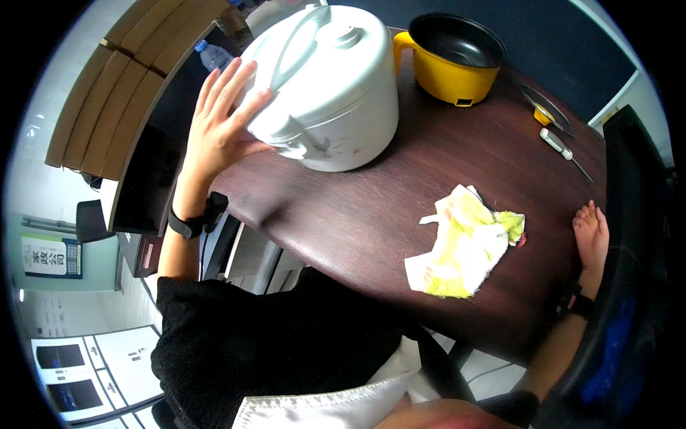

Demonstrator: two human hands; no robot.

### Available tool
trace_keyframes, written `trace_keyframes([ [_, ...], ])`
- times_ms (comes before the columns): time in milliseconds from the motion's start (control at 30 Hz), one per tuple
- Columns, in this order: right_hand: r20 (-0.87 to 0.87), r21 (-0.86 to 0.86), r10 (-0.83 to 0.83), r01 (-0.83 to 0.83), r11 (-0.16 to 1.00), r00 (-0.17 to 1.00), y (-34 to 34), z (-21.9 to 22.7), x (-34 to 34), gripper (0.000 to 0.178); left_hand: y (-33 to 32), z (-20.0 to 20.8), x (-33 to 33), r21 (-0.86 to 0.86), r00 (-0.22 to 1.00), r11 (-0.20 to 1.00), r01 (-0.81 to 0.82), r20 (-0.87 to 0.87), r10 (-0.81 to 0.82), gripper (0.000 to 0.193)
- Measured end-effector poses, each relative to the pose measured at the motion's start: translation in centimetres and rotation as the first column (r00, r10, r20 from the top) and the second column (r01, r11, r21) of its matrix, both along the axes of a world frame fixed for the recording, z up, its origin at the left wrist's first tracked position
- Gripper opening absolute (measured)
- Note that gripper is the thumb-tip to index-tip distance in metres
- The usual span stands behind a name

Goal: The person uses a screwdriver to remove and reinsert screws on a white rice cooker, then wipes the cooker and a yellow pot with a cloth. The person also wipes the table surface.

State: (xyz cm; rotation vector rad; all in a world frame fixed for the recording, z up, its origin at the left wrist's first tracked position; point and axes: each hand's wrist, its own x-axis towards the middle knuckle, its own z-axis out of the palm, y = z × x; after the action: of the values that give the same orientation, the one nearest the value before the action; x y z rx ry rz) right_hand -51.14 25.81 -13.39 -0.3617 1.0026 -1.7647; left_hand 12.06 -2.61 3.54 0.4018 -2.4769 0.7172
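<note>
A white rice cooker [350, 118] with a carrying handle and a closed lid stands at the far left of the dark wooden table [336, 214]. My left hand [225, 118] lies against its left side near the front latch, fingers spread, touching the casing. Over at the right edge of the table rests my right hand [591, 232], holding nothing, its fingers loosely apart. Between the two hands lies a crumpled yellow-green and white cloth [468, 247]. Nearest to my right hand is a screwdriver [557, 144] with a pale handle.
A yellow pot [454, 75] with a black inside stands open behind, right of the cooker. Beside it lies a glass lid [547, 111] with a yellow knob. At the far left are cardboard boxes [107, 107] and a plastic bottle [213, 56]. A black chair [636, 214] borders the right side.
</note>
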Motion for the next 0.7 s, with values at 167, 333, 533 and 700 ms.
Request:
trace_keyframes([
  [167,-0.028,0.01,0.007,-0.007,1.0,1.0,-0.2,0.1,0.3,0.023,-0.9,0.3,3.9,0.028,0.98,0.979,-0.2,0.023,0.2,0.088],
  [333,-0.001,0.007,0.021,-0.021,1.0,1.0,0.1,-0.1,-0.3,0.022,-0.6,1.5,5.3,0.137,0.874,0.864,-0.484,0.035,0.484,0.054],
  [533,-0.026,0.012,0.014,-0.014,1.0,1.0,0.0,0.0,0.1,0.021,1.3,5.6,2.2,0.491,0.884,0.803,-0.338,-0.128,0.45,0.031],
  [700,-0.047,0.019,0.018,-0.017,1.0,0.999,0.0,0.2,0.3,0.021,1.4,4.9,-3.0,0.659,0.88,0.693,-0.293,-0.097,0.464,0.069],
])
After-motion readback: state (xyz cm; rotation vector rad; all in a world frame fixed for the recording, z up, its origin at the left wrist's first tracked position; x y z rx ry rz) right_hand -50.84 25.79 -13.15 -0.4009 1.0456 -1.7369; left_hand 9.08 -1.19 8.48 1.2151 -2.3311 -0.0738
